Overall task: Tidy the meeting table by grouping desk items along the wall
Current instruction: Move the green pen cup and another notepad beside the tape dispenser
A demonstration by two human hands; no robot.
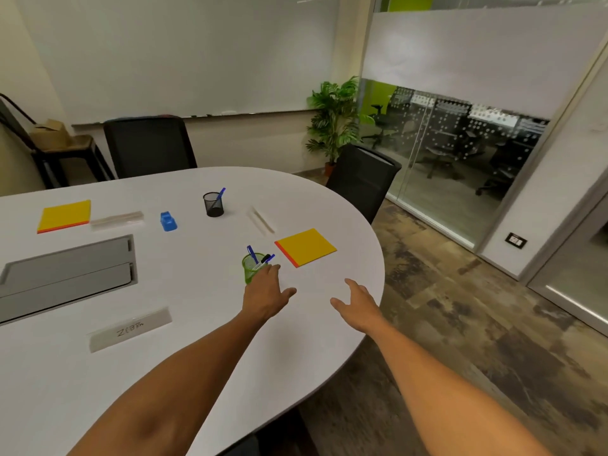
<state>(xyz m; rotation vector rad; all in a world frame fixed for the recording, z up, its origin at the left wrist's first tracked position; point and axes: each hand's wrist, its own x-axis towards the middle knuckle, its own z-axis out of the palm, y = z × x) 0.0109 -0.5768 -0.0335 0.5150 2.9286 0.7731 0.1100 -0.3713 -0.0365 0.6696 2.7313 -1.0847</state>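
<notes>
Left grip (267, 292) spread, fingertips at green pen cup (252, 266), cup just ahead, upright. Right grip (357, 306) spread, empty, farther off; left nearer.

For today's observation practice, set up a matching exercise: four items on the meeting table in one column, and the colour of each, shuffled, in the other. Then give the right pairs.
Items:
1. mesh pen cup at the far side
2. pen cup beside the left hand
3. stapler
4. pad near the table's right edge

Colours:
A. blue
B. yellow with an orange edge
C. black
D. green

Pairs: 1-C, 2-D, 3-A, 4-B.
</notes>
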